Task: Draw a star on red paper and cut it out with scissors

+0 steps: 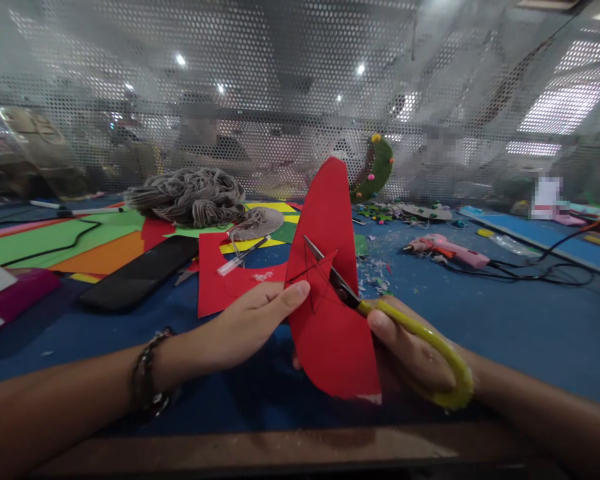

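Observation:
A red sheet of card (330, 353) with a star drawn on it in dark lines stands upright before me. My left hand (260, 313) pinches its left edge, thumb on the front face beside the star. My right hand (405, 340) is closed around the yellow handles of a pair of scissors (420, 323). The scissor blades reach across the star, and a slit in the card opens between them. Part of one blade is behind the card. The fingers of my left hand are mostly hidden behind the card.
Left of the card lie a black phone (143, 273), a grey yarn bundle (190, 195), a cut red sheet (213, 293) and coloured paper (105, 253). A pink glue gun (450, 250) with its cable lies right. Behind stands a green wreath-like ring (381, 170) before a perforated metal screen (280, 80).

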The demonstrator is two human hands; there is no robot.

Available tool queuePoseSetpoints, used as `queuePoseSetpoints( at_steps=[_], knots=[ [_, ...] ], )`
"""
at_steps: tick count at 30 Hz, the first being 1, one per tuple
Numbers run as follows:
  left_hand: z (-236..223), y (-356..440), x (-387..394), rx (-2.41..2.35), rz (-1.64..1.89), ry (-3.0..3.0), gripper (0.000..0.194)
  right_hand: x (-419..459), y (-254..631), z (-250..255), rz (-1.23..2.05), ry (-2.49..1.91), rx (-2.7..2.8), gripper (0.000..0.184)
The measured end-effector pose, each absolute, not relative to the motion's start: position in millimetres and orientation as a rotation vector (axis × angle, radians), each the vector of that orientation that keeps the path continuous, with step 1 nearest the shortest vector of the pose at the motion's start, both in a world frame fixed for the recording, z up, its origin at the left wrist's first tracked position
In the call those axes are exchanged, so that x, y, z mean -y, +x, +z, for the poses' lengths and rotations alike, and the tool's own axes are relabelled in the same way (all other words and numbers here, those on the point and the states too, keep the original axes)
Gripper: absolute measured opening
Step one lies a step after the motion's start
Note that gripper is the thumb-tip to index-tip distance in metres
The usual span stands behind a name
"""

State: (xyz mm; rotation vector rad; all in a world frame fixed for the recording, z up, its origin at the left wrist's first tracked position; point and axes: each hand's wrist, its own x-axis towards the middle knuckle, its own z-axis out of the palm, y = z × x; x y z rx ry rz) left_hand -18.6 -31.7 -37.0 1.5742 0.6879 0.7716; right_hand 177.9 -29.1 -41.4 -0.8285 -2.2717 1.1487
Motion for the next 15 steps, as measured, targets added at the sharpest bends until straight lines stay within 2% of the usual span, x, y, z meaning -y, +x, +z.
queuePoseSetpoints(
  at_steps=[5,15],
  knots=[
    [-36.2,-18.5,31.5,-0.740,0.788,1.544,0.044,29.1,176.0,-40.8,1.185,-0.837,2.204,0.056],
    [-37.1,-16.9,32.2,-0.710,0.773,1.577,0.050,32.3,174.4,-39.4,1.146,-0.871,2.215,0.056]
  ],
)
